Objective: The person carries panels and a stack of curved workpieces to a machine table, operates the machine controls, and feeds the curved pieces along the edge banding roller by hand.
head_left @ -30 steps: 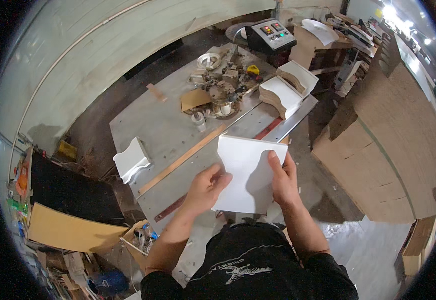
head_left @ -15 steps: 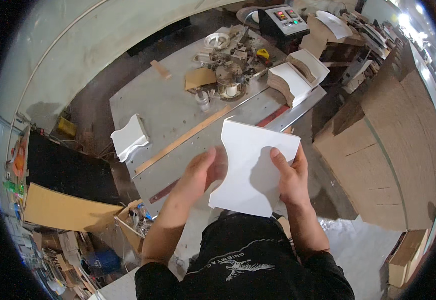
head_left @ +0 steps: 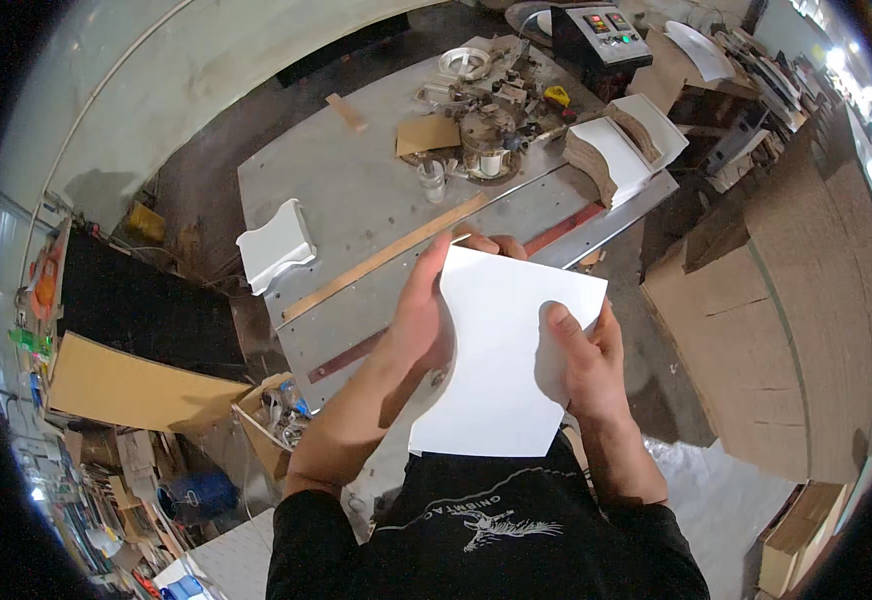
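Observation:
A white flat panel (head_left: 501, 360) with a concave curved left edge is held up in front of my body. My right hand (head_left: 596, 368) grips its right side, thumb flat on the white face and fingers behind. At the upper left corner, my left hand (head_left: 422, 312) wraps the panel, thumb side along the curved edge and fingertips showing beyond the top edge. A thin pale sliver sticks out at that corner by the fingers. On the grey machine table (head_left: 346, 190) beyond, another white curved panel piece (head_left: 276, 245) lies near the left edge.
A stack of curved-edge panels (head_left: 621, 160) sits at the table's right. Behind the wooden guide strip (head_left: 386, 262) stand a machine head (head_left: 486, 135) and a clear cup (head_left: 431, 182). A control box (head_left: 601, 45) is at the back; tall brown boards (head_left: 786, 300) stand right.
My left hand has moved up from beside the curved edge to the panel's upper left corner and closed on it. The panel has shifted slightly toward my body.

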Demonstrator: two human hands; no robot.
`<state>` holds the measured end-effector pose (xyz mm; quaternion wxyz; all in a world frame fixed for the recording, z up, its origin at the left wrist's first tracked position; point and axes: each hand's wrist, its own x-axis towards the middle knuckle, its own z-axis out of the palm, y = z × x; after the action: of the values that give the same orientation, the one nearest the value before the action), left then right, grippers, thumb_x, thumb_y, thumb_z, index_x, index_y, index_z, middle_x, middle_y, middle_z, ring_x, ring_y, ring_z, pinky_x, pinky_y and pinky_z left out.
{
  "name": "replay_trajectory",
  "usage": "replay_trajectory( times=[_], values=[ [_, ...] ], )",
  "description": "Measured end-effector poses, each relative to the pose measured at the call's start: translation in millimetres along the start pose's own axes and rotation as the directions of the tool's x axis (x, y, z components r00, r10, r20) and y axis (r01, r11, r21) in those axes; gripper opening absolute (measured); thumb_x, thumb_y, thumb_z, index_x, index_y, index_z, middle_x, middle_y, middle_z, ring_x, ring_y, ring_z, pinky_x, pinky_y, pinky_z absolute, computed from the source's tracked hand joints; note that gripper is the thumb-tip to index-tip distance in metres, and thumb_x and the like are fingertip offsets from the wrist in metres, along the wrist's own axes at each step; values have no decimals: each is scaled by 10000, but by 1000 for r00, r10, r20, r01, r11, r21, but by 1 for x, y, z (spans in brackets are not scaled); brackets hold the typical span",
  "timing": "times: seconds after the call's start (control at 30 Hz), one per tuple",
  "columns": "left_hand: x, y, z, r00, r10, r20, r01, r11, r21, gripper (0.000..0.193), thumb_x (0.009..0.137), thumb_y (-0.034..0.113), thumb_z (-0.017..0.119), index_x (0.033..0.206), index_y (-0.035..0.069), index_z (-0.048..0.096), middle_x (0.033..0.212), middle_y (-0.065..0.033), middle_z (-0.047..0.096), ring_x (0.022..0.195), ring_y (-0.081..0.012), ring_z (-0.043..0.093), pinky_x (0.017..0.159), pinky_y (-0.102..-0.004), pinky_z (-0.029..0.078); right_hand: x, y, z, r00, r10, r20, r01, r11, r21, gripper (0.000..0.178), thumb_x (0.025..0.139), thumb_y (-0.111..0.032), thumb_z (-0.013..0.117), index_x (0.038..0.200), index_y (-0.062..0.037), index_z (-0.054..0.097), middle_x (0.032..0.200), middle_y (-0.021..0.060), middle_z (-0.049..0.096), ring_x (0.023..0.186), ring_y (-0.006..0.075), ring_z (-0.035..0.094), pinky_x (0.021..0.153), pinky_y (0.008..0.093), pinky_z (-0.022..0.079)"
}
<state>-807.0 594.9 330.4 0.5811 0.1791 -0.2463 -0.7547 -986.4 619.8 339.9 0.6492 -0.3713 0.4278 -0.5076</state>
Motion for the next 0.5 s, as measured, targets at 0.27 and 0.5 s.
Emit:
replay_trajectory(
  times=[0.27,0.5],
  values=[
    [14,17,4,987,-93,-128,96,995,18,390,1014,429,388,911,102,574,1038,-85,597,924,-212,603,845,-342,495,0,3,8,993,-117,-26,115,992,-51,396,939,-146,644,1262,11,478,1035,76,623,900,135,590,779,287,494],
    [-2,-7,-17,969,-203,-139,219,969,115,574,1050,456,350,1473,71,380,1334,-128,574,1162,-225,585,1011,-390,460,23,6,-6,970,-82,-231,68,995,-67,294,944,-164,626,1179,5,574,965,57,640,768,117,594,647,246,477]
  ],
)
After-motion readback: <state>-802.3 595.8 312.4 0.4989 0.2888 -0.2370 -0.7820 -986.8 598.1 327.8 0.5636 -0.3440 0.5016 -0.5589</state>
